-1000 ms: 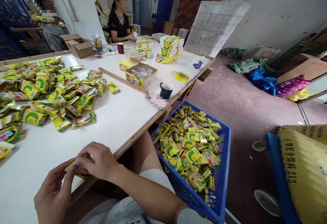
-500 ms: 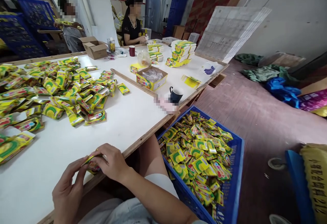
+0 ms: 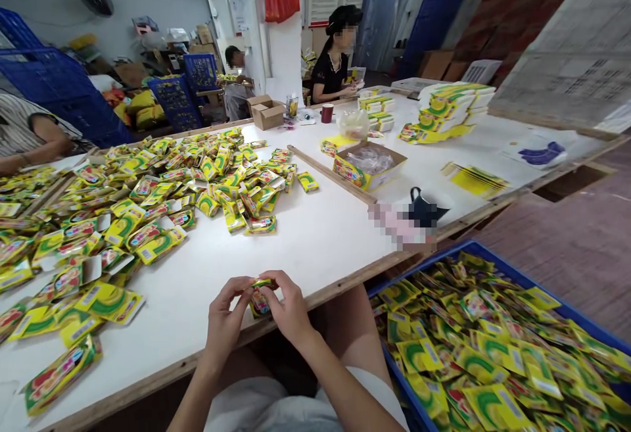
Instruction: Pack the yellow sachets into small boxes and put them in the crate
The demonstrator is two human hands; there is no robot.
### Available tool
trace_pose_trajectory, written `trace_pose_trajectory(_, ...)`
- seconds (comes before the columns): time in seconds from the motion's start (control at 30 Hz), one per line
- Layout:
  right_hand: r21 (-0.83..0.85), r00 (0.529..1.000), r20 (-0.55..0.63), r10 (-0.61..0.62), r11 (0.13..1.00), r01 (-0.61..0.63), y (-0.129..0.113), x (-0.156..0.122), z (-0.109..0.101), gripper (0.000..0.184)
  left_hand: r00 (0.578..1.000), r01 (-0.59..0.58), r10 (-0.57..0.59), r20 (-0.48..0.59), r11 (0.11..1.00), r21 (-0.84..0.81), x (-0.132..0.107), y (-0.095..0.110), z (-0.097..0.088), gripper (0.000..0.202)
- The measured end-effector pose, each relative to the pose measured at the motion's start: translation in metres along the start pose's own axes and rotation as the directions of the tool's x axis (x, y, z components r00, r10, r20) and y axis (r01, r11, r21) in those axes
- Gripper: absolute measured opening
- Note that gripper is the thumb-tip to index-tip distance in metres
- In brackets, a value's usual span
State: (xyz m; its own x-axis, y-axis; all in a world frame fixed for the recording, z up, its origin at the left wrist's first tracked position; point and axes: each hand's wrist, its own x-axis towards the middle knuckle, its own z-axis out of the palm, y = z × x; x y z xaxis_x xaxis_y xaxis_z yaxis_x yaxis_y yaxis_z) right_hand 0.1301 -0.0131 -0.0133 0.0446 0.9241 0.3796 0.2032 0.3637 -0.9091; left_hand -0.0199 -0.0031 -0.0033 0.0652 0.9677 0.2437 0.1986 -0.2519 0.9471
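Note:
My left hand (image 3: 224, 320) and my right hand (image 3: 290, 308) meet at the near edge of the white table (image 3: 315, 248). Both pinch one small yellow-green packet (image 3: 259, 299) between their fingertips, just above the table's wooden rim. A big heap of the same yellow-green packets (image 3: 148, 202) spreads over the table's left half, beyond my hands. To my right, below table height, stands a blue crate (image 3: 497, 346) filled with more packets.
On the table lie a wooden strip (image 3: 330, 173), an open carton (image 3: 369, 164), a dark mug (image 3: 424, 207) and stacks of flat boxes (image 3: 451, 106). A person in black (image 3: 335, 64) sits at the far end. Someone's striped sleeve (image 3: 24, 133) rests at the left.
The view has swung left and up, so the packet heap fills more of the picture and the crate slid right. My hands stay together on the packet, now centred at the table edge.

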Motion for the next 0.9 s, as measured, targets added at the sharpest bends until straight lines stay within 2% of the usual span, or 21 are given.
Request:
trace_pose_trajectory(0.13,-0.013,1.0,0.001,0.002,1.0,-0.002,-0.002,0.0,0.002,0.018,0.997,-0.078,0.077,0.016,0.992,0.101,-0.001,0.0,-0.006,0.015)
trace_pose_trajectory(0.23,-0.005,1.0,-0.004,-0.001,1.0,0.001,-0.002,0.0,0.002,0.019,1.0,0.005,-0.005,-0.002,0.999,0.041,-0.003,-0.002,-0.004,0.018)
trace_pose_trajectory(0.33,0.008,1.0,-0.019,0.005,1.0,-0.005,-0.002,0.001,0.002,0.018,0.992,0.099,-0.103,-0.071,0.994,-0.051,-0.002,-0.003,0.002,0.02)
trace_pose_trajectory(0.47,0.033,1.0,-0.013,0.017,0.999,-0.017,-0.002,0.002,0.001,0.017,0.985,0.114,-0.123,-0.123,0.99,-0.079,0.001,-0.004,0.007,0.019)
trace_pose_trajectory(0.57,0.05,1.0,0.001,0.024,0.998,-0.024,-0.003,0.002,0.001,0.017,0.995,0.066,-0.07,-0.069,0.996,-0.06,0.003,-0.004,0.003,0.015)
trace_pose_trajectory(0.63,0.052,1.0,0.002,0.031,0.998,-0.031,-0.003,0.002,0.001,0.017,1.0,-0.008,0.008,-0.006,1.0,-0.005,0.003,-0.002,-0.002,0.012)
trace_pose_trajectory(0.77,0.045,0.999,0.008,0.041,0.998,-0.041,-0.003,0.001,0.001,0.018,0.986,-0.147,0.133,0.103,0.98,0.135,0.004,0.005,-0.014,0.008)
trace_pose_trajectory(0.83,0.039,0.999,0.004,0.036,0.999,-0.037,-0.002,0.0,0.001,0.018,0.985,-0.126,0.105,0.136,0.981,0.149,0.004,0.008,-0.017,0.011)
trace_pose_trajectory(0.9,0.035,1.0,-0.007,0.029,0.999,-0.028,-0.003,0.001,0.002,0.017,0.991,-0.044,0.028,0.133,0.992,0.121,0.004,0.01,-0.015,0.015)
